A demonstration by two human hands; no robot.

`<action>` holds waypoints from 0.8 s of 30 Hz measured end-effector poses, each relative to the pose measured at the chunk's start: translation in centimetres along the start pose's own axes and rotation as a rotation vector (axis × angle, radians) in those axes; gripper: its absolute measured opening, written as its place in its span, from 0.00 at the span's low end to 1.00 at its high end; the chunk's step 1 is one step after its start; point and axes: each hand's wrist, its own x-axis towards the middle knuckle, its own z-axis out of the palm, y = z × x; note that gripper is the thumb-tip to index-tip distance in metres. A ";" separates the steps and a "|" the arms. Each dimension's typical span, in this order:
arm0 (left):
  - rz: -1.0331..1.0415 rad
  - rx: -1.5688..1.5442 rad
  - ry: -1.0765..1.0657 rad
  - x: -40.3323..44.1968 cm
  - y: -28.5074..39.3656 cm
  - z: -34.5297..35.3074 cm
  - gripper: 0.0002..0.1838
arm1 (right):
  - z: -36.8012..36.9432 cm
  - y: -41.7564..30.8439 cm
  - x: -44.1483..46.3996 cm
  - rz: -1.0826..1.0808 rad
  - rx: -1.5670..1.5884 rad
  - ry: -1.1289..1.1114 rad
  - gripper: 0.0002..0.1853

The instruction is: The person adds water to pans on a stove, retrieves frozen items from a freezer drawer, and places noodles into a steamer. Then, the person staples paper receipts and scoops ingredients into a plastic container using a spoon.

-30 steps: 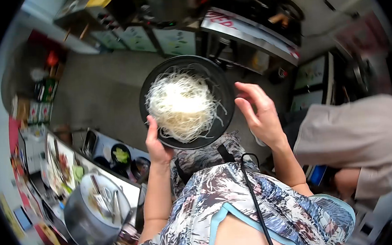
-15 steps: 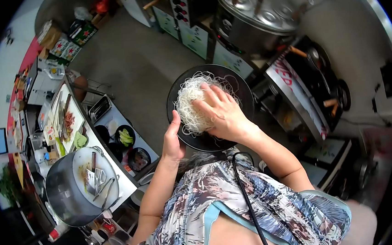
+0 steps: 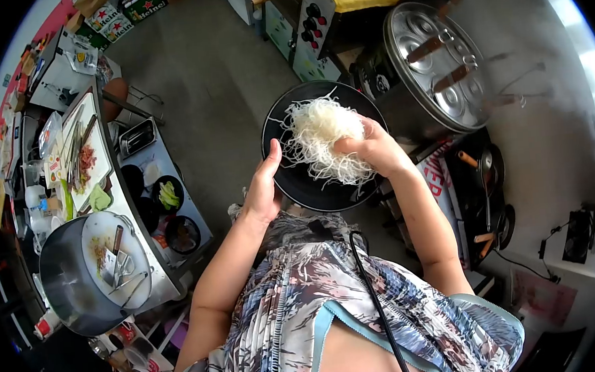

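A black bowl (image 3: pixel 297 186) is held in front of my body, with a tangled heap of thin white noodles (image 3: pixel 325 131) in it. My left hand (image 3: pixel 264 185) grips the bowl's left rim, thumb on top and the other fingers hidden beneath. From the right, my right hand (image 3: pixel 371 151) is closed around part of the noodles. Its thumb presses into the heap, while most of its other fingers are hidden behind the strands. Loose strands spread over the bowl's dark inside.
To the right stands a large steel cooker (image 3: pixel 435 70) with several wooden-handled strainers, steam beside it. Below it are pans and a ladle (image 3: pixel 486 164). On the left, a counter holds a big pot (image 3: pixel 75 287) with utensils on its lid, a cutting board (image 3: pixel 103 156) and small black bowls (image 3: pixel 182 235).
My right hand has gone from lying flat on the noodles to grasping them from the right side, and the heap is bunched up higher. The view has turned toward the cooker.
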 end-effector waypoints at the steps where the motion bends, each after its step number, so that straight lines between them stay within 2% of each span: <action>1: -0.001 -0.027 -0.032 -0.1 0.2 0.3 0.31 | -0.2 0.1 0.0 0.052 0.073 0.032 0.26; 7: -0.004 -0.028 0.028 0.3 -0.3 -1.3 0.31 | -2.1 2.0 0.5 0.194 0.331 0.019 0.25; 14: -0.090 -0.022 0.028 0.3 -0.6 -0.5 0.30 | -3.3 2.3 -0.5 0.156 0.454 0.035 0.25; 16: -0.107 -0.008 -0.019 0.7 -0.6 0.4 0.30 | -4.3 1.6 -1.1 0.165 0.448 -0.028 0.23; 19: -0.064 -0.032 0.048 1.6 -1.7 2.1 0.29 | -4.7 -1.4 -2.2 0.180 0.366 -0.021 0.25; 20: 0.001 0.047 0.134 1.5 -1.4 4.3 0.31 | -5.1 -2.2 -2.2 0.173 0.309 -0.032 0.25; 23: -0.079 0.037 0.035 2.3 -1.1 6.4 0.33 | -6.0 -2.4 -1.4 0.119 0.084 -0.034 0.25; 24: -0.088 0.047 0.032 2.6 -1.2 7.1 0.33 | -6.5 -2.4 -1.6 0.115 0.094 -0.024 0.25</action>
